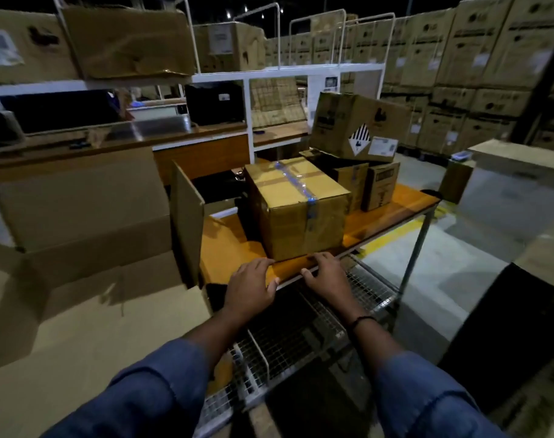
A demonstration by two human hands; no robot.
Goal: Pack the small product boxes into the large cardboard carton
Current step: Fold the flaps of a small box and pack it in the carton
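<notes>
A taped cardboard box (296, 205) stands on the orange-topped cart table (392, 210) in front of me. My left hand (252, 287) rests on the table's near edge, fingers toward the box's lower left corner. My right hand (326, 276) lies on the same edge, fingertips at the box's lower front edge. Neither hand holds anything. A large open cardboard carton (80, 222) with raised flaps stands to the left. Behind the taped box sit a printed box with a hazard diamond label (359, 128) and smaller brown boxes (381, 184).
A wire-mesh shelf (288, 339) lies under the table top. A white-framed workbench (206, 134) with monitors stands behind. Stacked cartons (459, 74) form a wall at the right. Concrete floor with a yellow line (386, 238) lies to the right.
</notes>
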